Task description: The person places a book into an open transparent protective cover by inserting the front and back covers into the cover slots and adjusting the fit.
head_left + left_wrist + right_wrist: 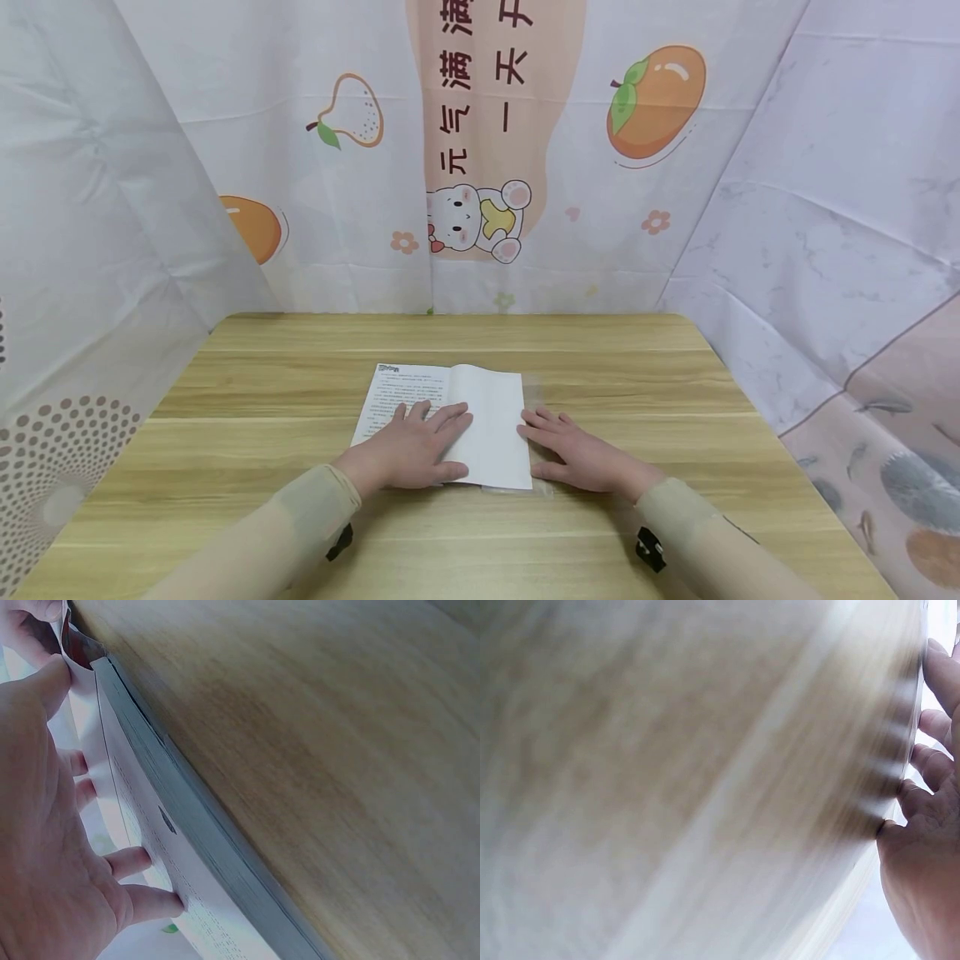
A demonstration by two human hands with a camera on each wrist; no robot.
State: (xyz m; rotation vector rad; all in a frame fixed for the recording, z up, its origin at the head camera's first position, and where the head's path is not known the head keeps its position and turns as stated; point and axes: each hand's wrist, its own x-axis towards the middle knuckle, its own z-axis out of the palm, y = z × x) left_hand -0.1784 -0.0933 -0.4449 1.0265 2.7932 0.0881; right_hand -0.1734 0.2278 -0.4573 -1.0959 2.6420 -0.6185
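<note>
A book (489,421) lies open on the wooden table, its left page (405,387) printed with text and its right page blank white. My left hand (411,450) rests across the lower middle with fingers spread over the pages. In the left wrist view, the thick page block (199,825) shows along the near edge. Fingers of my right hand (581,457) lie extended at the right page's outer edge. Clear plastic film (536,490) peeks out beneath that side. The right wrist view shows its fingertips (911,791) along the edge.
The wooden table (450,550) extends around the book. A printed curtain (337,208) with fruit and a cartoon bear hangs behind its far edge, and pale cloth (810,208) hangs along the right side. Black straps (649,550) sit at my wrists.
</note>
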